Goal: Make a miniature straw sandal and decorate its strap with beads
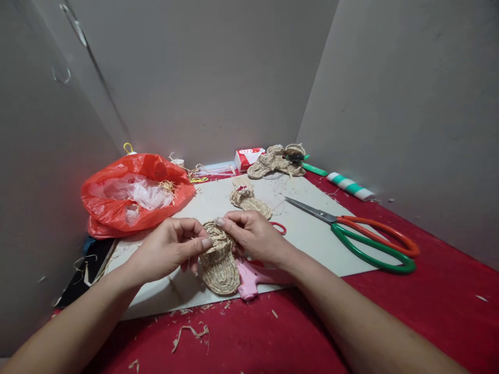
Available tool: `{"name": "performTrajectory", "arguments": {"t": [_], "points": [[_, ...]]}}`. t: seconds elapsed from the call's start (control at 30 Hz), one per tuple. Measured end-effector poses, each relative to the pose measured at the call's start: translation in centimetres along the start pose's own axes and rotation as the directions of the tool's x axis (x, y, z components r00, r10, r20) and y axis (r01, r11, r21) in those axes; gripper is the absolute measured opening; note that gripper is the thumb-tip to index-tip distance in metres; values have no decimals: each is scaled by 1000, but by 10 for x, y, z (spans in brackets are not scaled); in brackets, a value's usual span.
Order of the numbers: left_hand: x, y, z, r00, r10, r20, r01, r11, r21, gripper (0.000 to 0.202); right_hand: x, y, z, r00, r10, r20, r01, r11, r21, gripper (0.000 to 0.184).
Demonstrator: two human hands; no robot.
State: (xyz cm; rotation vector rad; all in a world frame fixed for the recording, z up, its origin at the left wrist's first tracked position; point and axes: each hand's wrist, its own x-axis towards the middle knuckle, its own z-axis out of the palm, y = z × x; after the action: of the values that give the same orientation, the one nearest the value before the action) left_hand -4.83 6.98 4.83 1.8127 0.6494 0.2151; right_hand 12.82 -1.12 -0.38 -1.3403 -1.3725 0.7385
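A small woven straw slipper (220, 272) is held between both hands, its rounded sole end pointing down towards me. My left hand (171, 248) pinches its left edge between thumb and fingers. On the other side, my right hand (251, 234) grips the upper right edge, thumb on top. Just beyond lies a second straw slipper (253, 202) with small red bits on its strap. A pink glue gun (249, 280) lies under my right hand and wrist, partly hidden. Behind that hand a red loop (279, 227) shows; the rest of it is covered.
Large scissors (335, 218) with orange and green handles lie at right on the white board (312, 249). A red plastic bag (113, 221) sits at left. Farther back are more straw pieces (268, 163), a red-and-white box (244, 160) and a striped green-white object (351, 186). Straw scraps litter the red cloth (241, 337).
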Motion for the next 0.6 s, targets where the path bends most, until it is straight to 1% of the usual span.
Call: {"name": "performTrajectory", "arguments": {"t": [0.07,0.17,0.33,0.5,0.6], "points": [[3,-2,1,1000,-13,16,14,996,-92,23,0,1,0,999,49,-4,-49,998,25,38],[4,-4,2,1000,-1,-21,-2,988,-155,24,0,0,0,994,107,-4,-107,993,59,38],[4,-1,4,997,1,-75,-13,987,-158,22,-1,-1,1,989,147,-21,-145,985,96,40],[4,0,4,997,-26,-68,17,991,-135,23,0,0,3,988,146,-45,-139,981,135,44],[4,0,2,996,-13,-89,2,991,-130,23,1,1,3,984,153,-91,-138,979,153,44]]}}
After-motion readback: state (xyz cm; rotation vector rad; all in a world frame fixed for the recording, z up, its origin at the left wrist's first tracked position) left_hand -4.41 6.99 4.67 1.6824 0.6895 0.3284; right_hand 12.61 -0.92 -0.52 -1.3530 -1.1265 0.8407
